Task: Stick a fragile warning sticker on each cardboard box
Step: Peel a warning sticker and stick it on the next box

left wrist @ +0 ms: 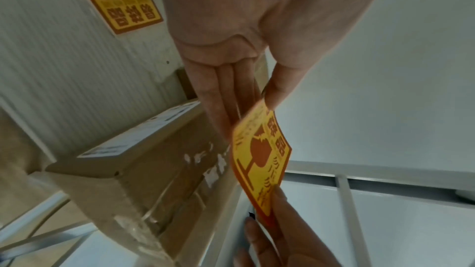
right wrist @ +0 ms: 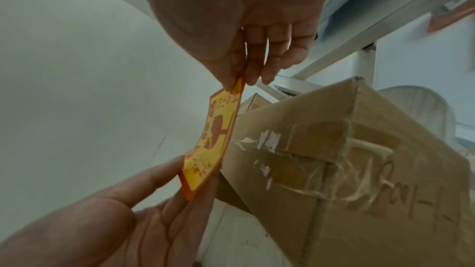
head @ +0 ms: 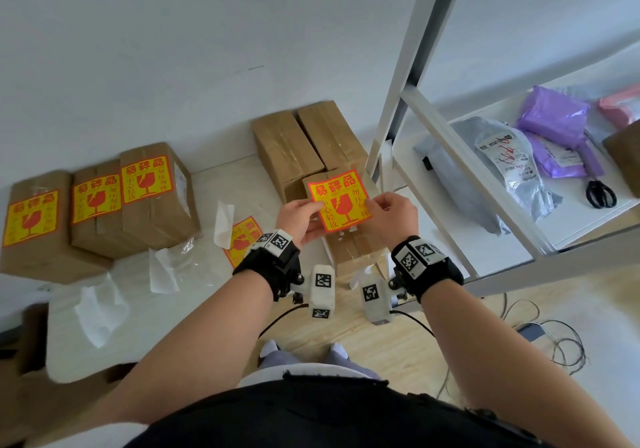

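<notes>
sticker [head: 340, 200] (yellow with a red border and a broken-glass mark) is held up flat between both hands, just above the top of an unmarked cardboard box [head: 353, 243] that stands on the floor by the foot of a white shelf rack [head: 446, 136]. left hand [head: 300, 218] pinches the sticker's left corner, thumb on the printed face and straight fingers [left wrist: 218, 96] behind it. right hand [head: 391, 212] pinches the opposite corner between thumb and curled fingers [right wrist: 253, 62]. in the wrist views the sticker bows slightly and hangs beside the box's taped top, not touching it. two more bare boxes [head: 304, 142] stand behind, against the wall. at the left, three boxes [head: 97, 205] in a row each carry a sticker on top. another sticker sheet [head: 242, 239] and peeled backing papers [head: 166, 267] lie on the floor between them.
</notes>
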`<state>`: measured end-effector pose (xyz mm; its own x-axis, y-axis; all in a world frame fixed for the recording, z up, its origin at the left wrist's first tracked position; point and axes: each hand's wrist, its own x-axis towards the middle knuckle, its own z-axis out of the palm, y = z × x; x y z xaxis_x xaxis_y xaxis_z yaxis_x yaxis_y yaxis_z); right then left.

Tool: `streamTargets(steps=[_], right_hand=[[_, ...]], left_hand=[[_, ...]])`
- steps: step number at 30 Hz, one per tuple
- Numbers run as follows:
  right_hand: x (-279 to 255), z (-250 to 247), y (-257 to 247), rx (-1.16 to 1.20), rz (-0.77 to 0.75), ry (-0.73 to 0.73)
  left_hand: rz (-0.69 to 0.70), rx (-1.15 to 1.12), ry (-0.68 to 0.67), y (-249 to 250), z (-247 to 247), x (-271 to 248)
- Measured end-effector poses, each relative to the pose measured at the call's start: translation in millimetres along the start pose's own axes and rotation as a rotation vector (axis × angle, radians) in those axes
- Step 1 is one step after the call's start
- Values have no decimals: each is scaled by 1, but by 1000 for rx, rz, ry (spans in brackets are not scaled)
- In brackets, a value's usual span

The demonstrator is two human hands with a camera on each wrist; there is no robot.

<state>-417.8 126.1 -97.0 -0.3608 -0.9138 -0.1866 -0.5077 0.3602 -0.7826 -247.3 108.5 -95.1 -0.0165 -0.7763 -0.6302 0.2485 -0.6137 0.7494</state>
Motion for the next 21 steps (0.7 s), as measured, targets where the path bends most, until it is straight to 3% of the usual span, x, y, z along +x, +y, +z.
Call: streamTargets(steps=[8,21], right_hand=[[8,4,11,-71,-51,-21],[20,10,15,-153,-57,-64]], left_hand=[[70,216,261,-12,4,16],[87,368,356,-13,7,31]])
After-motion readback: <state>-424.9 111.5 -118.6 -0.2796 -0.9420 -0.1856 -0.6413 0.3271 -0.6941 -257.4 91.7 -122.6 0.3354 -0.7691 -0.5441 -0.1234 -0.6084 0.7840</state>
